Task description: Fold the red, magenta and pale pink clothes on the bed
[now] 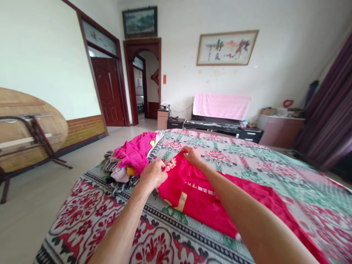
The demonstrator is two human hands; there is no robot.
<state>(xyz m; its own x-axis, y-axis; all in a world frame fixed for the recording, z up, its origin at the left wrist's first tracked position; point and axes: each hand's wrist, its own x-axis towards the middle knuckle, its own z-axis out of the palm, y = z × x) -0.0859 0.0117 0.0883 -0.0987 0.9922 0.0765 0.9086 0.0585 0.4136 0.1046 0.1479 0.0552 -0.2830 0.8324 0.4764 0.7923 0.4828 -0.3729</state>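
Observation:
A shiny red garment (198, 198) with pale printed lettering and a tan patch lies stretched over the patterned bedspread (154, 234). At its far left end my left hand (154, 175) pinches the edge, fingers closed on the cloth. My right hand (192, 157) grips the same end a little farther off and to the right, lifting that part slightly. My right forearm crosses over the garment and hides some of its middle. What kind of garment it is, I cannot tell. Left of my hands sits a heap of clothes (137, 152), bright pink on top.
A folded round table (30, 124) leans at the left wall. Beyond the bed stands a low black TV cabinet (211, 127) with a pink cloth (221, 105) draped above it. A dark purple curtain (326, 95) hangs at the right.

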